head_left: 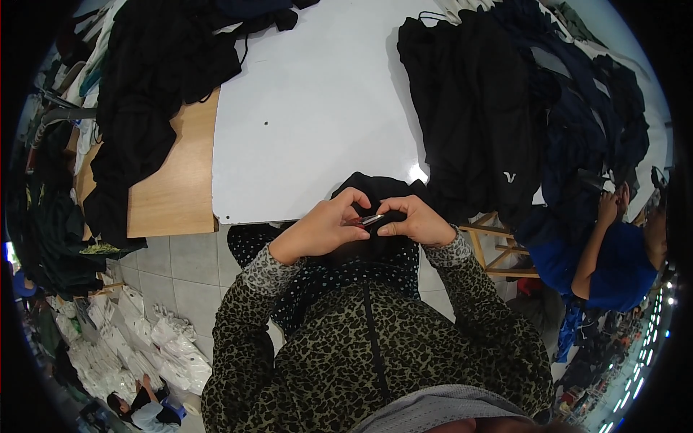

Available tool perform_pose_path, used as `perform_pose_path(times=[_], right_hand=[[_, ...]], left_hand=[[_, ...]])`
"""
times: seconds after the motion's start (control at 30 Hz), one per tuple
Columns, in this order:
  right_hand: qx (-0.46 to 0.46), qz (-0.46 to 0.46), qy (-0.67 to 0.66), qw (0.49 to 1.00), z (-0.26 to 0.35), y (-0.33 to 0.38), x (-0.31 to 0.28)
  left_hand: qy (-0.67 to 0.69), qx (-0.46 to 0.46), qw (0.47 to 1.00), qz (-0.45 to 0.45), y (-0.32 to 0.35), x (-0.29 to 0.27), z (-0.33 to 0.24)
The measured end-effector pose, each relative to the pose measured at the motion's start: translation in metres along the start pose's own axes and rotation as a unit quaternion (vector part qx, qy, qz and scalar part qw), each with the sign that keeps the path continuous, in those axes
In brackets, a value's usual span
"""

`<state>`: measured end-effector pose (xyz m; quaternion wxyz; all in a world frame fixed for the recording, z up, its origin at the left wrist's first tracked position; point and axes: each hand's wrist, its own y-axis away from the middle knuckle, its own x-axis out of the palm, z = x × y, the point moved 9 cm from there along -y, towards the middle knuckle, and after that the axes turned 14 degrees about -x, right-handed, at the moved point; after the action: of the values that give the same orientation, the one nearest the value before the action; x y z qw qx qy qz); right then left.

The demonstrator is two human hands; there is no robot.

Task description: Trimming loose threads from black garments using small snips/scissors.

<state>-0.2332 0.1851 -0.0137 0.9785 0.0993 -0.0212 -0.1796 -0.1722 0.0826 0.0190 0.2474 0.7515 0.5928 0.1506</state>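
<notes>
Close to my body, at the near edge of the white tabletop (310,144), my two hands meet over a black garment (369,182). My left hand (323,229) is closed on small thread snips (371,219), with a bit of red at the grip and bright metal blades pointing toward the right hand. Opposite it, my right hand (419,222) pinches the black cloth between thumb and forefinger, next to the blade tips. Part of the garment hangs over the table edge onto my lap, and the exact spot between the fingertips is hard to make out.
Dark garments (155,79) lie heaped at the left over a wooden board (173,173). A stack of black garments (473,108) and navy ones lies at the right. A person in blue (613,260) works there beside a wooden stool (498,249). White bags (170,339) cover the floor at lower left.
</notes>
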Motion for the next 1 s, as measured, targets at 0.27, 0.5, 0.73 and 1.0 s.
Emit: perform_pose_path(times=[0.27,0.5,0.73,1.0], right_hand=[[-0.034,-0.012,-0.021,0.999,0.005,0.000,-0.001],[-0.040,-0.041,-0.057,0.997,0.004,0.001,-0.004],[-0.004,-0.157,-0.322,0.934,-0.024,0.005,-0.015],[-0.043,-0.184,-0.322,0.928,-0.018,0.005,-0.013]], left_hand=[[0.055,0.015,0.998,-0.023,-0.001,-0.007,0.002],[0.041,0.012,0.999,0.009,-0.003,-0.003,-0.001],[0.226,0.034,0.972,-0.044,-0.006,-0.017,0.007],[0.240,0.048,0.965,-0.095,-0.029,0.008,0.021]])
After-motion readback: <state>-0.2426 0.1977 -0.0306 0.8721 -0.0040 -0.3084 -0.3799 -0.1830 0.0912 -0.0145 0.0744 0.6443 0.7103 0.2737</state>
